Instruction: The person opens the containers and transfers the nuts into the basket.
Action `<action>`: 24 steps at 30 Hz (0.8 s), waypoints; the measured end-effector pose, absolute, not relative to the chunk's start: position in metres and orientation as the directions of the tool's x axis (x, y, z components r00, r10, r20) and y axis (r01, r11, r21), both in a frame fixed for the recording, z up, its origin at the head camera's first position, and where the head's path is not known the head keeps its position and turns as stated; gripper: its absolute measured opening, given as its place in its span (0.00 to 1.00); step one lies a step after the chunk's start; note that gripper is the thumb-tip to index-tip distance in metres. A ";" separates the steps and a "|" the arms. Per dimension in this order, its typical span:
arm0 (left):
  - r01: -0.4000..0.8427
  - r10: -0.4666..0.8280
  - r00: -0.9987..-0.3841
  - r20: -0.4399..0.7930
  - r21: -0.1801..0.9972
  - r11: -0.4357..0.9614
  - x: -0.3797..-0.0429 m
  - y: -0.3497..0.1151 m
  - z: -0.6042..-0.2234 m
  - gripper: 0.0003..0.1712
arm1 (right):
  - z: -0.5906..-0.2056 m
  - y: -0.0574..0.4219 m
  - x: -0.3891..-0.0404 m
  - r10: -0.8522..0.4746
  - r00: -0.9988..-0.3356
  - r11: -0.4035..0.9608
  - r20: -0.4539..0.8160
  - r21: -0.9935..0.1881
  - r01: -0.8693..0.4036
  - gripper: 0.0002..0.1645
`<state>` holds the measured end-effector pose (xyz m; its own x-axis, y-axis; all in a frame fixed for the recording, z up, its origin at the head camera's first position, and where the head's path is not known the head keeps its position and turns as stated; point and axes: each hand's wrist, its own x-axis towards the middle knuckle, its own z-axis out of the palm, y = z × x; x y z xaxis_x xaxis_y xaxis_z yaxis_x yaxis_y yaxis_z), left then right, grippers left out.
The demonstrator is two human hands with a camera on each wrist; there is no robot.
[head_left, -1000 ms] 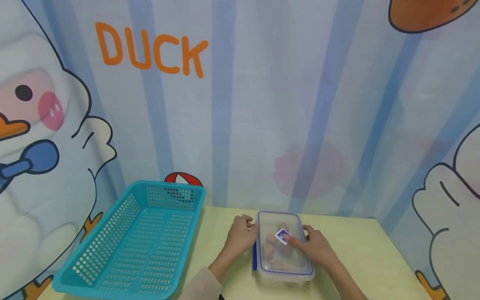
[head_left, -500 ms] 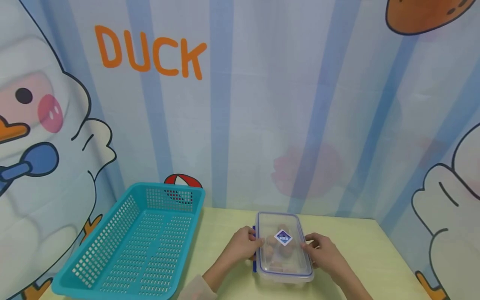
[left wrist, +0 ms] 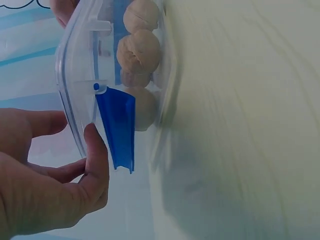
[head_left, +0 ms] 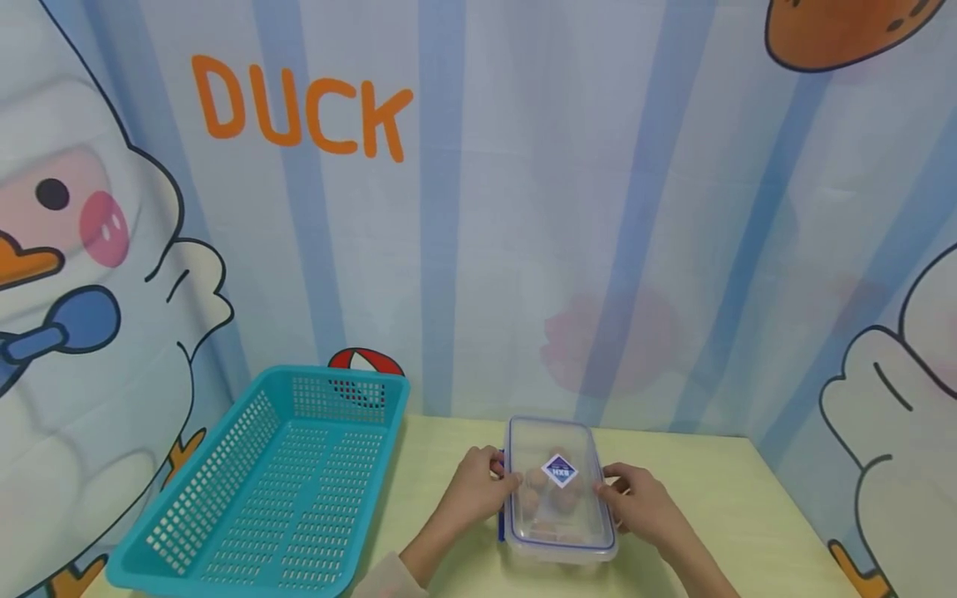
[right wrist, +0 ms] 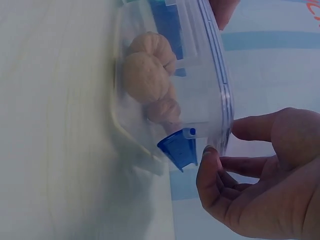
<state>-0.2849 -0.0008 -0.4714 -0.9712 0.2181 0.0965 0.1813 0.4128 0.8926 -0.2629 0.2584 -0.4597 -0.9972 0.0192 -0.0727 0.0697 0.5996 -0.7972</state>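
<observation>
A clear plastic food container (head_left: 557, 544) with a blue-edged lid (head_left: 561, 515) stands on the table. Several round tan things that look like walnuts (left wrist: 140, 52) show through its wall. My left hand (head_left: 478, 482) pinches the left rim of the lid, thumb on top and fingertips below. On the opposite side my right hand (head_left: 639, 502) pinches the rim the same way. Near the left fingertips a blue side clip (left wrist: 119, 125) hangs unlatched, and another blue clip (right wrist: 180, 147) hangs loose by the right fingers. The lid lies over the container; whether its edge is loose I cannot tell.
A turquoise perforated basket (head_left: 302, 490) stands on the left of the pale yellow table (head_left: 718, 498). Behind the table hangs a striped curtain (head_left: 508, 208) with cartoon ducks. The container sits right of the table's middle.
My right thumb has left the label and moved to the lid's right rim. My left hand has taken the left rim. The container has shifted slightly left and back.
</observation>
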 end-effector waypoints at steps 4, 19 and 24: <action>0.230 0.231 -0.962 0.143 0.883 0.410 -0.282 -0.001 -0.464 0.26 | -0.454 0.260 -0.260 0.026 -0.999 0.627 -0.037 -0.777 0.045 0.25; 0.281 0.189 -0.957 0.221 0.866 0.413 -0.281 0.007 -0.444 0.29 | -0.427 0.275 -0.257 -0.055 -0.998 0.587 -0.027 -0.810 -0.010 0.30; 0.328 0.134 -0.943 0.303 0.801 0.501 -0.283 0.014 -0.432 0.27 | -0.406 0.284 -0.254 -0.096 -0.995 0.588 0.010 -0.806 -0.065 0.37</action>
<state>-0.2831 0.0143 -0.4325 -0.9435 0.1344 0.3029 0.3285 0.5009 0.8007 -0.2543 0.2837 -0.4064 -0.9953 -0.0961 0.0098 -0.0646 0.5878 -0.8064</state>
